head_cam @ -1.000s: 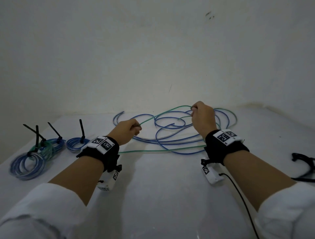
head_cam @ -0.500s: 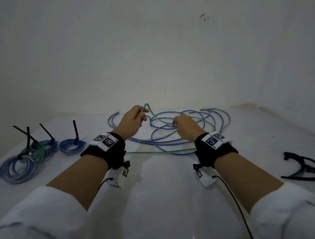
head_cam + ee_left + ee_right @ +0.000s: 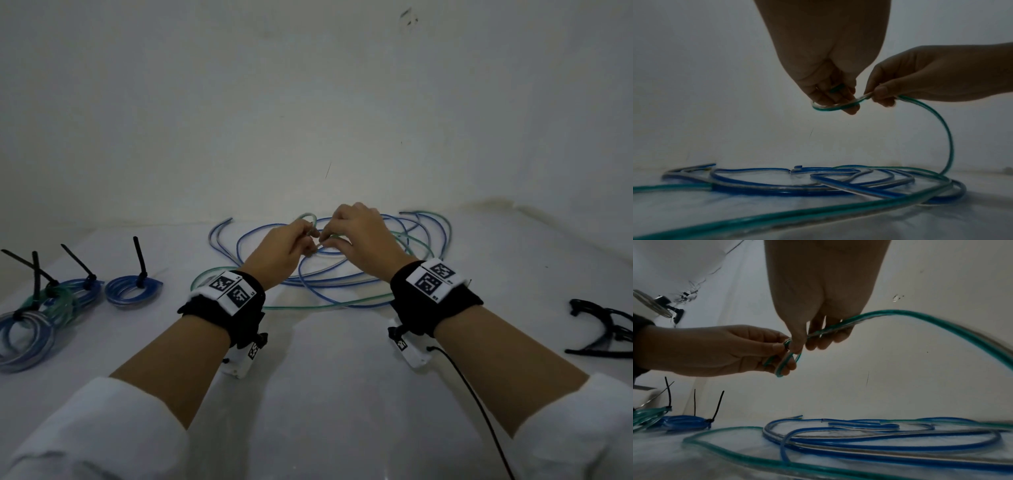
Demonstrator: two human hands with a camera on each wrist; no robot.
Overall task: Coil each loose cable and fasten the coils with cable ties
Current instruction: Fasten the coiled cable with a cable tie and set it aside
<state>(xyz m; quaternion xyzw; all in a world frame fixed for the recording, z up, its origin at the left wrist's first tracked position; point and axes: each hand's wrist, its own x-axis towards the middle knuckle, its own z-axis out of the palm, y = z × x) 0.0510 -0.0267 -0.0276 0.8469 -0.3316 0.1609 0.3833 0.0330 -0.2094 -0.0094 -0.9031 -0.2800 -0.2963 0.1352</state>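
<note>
left hand (image 3: 284,251) and right hand (image 3: 359,236) both pinch the green cable (image 3: 838,106) into a small loop above the loose cables (image 3: 342,274) at the bench's (image 3: 342,394) far edge.

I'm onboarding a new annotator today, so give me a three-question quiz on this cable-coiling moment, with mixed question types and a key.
1. True or false: both hands hold the green cable.
2. Which hand keeps the small first loop in its grip?
A. left hand
B. right hand
C. neither
3. Fill in: the finished coils at the left of the table are fastened with black ____.

Key:
1. True; the cable runs between both hands above the loose blue cables.
2. A
3. cable ties
</note>
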